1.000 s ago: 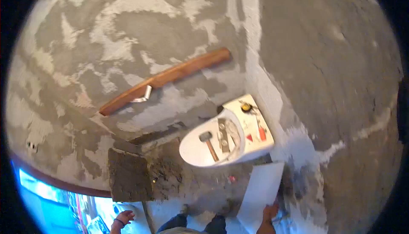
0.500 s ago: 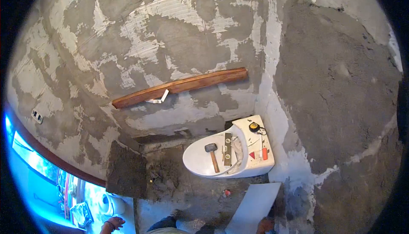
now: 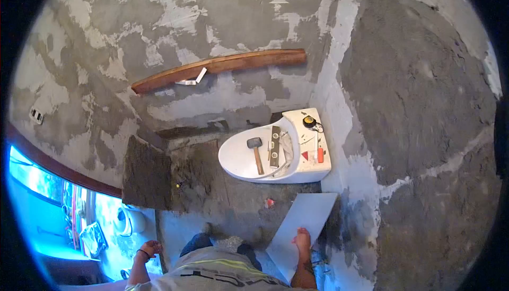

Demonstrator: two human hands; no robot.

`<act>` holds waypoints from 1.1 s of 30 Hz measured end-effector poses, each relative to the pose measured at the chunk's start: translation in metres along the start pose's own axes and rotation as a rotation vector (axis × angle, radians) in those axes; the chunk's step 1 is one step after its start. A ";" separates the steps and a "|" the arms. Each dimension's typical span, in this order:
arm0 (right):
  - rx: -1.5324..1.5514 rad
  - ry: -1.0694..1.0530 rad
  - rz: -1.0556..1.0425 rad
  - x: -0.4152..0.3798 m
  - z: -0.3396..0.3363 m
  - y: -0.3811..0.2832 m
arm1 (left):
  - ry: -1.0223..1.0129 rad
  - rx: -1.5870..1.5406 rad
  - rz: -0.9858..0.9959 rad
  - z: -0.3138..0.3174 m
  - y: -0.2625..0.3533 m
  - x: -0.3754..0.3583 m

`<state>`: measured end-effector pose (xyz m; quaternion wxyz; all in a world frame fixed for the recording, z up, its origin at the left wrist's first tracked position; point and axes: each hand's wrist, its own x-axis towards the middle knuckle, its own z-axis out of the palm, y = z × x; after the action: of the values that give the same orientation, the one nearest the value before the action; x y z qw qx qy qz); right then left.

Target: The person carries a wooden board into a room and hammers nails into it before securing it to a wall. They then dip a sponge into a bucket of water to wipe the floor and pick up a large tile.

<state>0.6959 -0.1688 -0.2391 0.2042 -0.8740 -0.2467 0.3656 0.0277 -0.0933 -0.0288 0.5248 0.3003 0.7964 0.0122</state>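
My left hand (image 3: 151,248) hangs at the lower left, wearing a dark wristband. Its fingers are loosely bent, with nothing visible in them. My right hand (image 3: 302,239) is over a large pale rectangular tile (image 3: 316,210) and overlaps it in this view, its fingers partly bent and apart. Beyond the tile is a white toilet (image 3: 231,157) with its lid down. A rubber mallet (image 3: 257,156) and a short spirit level (image 3: 274,147) rest on the lid. On the tank lie a tape measure (image 3: 308,122) and an orange-and-white tool (image 3: 319,155).
A wooden beam (image 3: 228,63) runs along the rough plastered wall, with a bent white piece (image 3: 200,75) at it. A dark slab (image 3: 146,174) leans at the left. A white bucket (image 3: 130,221) stands by the bright opening. A small red scrap (image 3: 270,202) lies on the floor.
My view has tilted down, so the toilet and beam sit higher and my torso shows. My right hand has come fully into view over the tile; more of my left arm shows.
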 end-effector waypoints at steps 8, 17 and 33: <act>-0.175 0.171 -0.601 -0.051 -0.087 -0.122 | 0.016 0.084 -0.033 0.007 -0.015 -0.007; 0.080 0.058 -0.603 -0.106 -0.209 -0.222 | 0.034 0.135 0.325 0.021 -0.028 0.052; -0.129 0.139 -0.752 -0.100 0.048 -0.171 | 0.745 -0.237 0.202 0.024 -0.258 0.056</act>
<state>0.5514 -0.0824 -0.1251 0.2849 -0.7562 -0.5579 0.1892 -0.0869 -0.2849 -0.1721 0.2275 0.2895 0.8917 0.2635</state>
